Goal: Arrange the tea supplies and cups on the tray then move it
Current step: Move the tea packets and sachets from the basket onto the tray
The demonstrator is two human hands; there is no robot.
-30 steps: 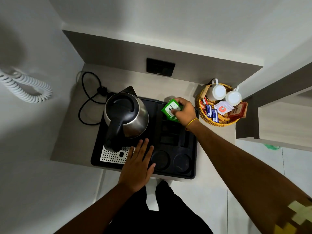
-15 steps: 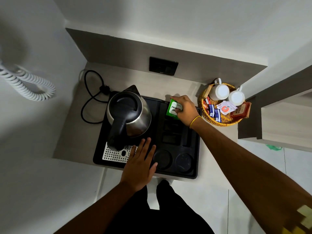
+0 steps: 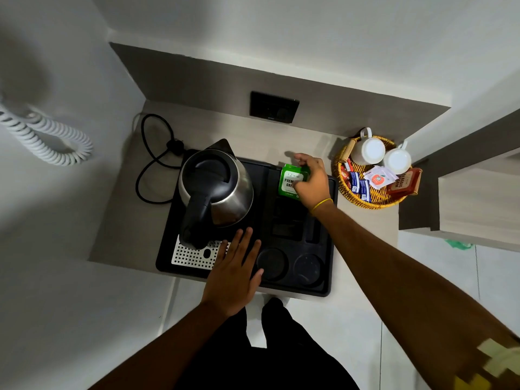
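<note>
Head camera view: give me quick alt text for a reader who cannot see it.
Seen from above, the right hand holds green tea packets over the far end of a black tray, while the left hand rests flat on the tray beside a steel kettle. Right of the tray, a wicker basket holds two white cups and sachets.

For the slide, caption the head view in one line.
Right hand sets a green tea packet at the black tray's back while the left hand rests flat beside the kettle.
</note>
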